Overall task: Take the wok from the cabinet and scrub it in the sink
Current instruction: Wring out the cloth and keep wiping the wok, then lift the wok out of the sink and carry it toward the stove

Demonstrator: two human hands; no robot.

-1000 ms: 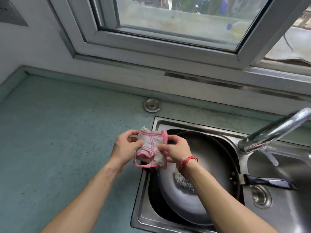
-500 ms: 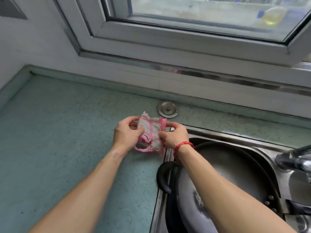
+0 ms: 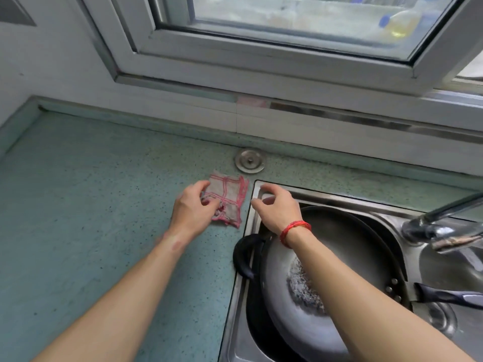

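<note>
Wok (image 3: 339,244): tilted in sink (image 3: 337,198), steel wool (image 3: 303,286) inside. Dishcloth (image 3: 230,197): spread on bench (image 3: 91,205), left hand (image 3: 190,207) fingers pinching its edge, likely parking it. Right hand (image 3: 277,207): fingers loose, empty.

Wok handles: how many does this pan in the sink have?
2. A black loop handle sticks out over the sink's left rim. A long straight handle points right and runs past the picture's edge. None seems hidden.
</note>
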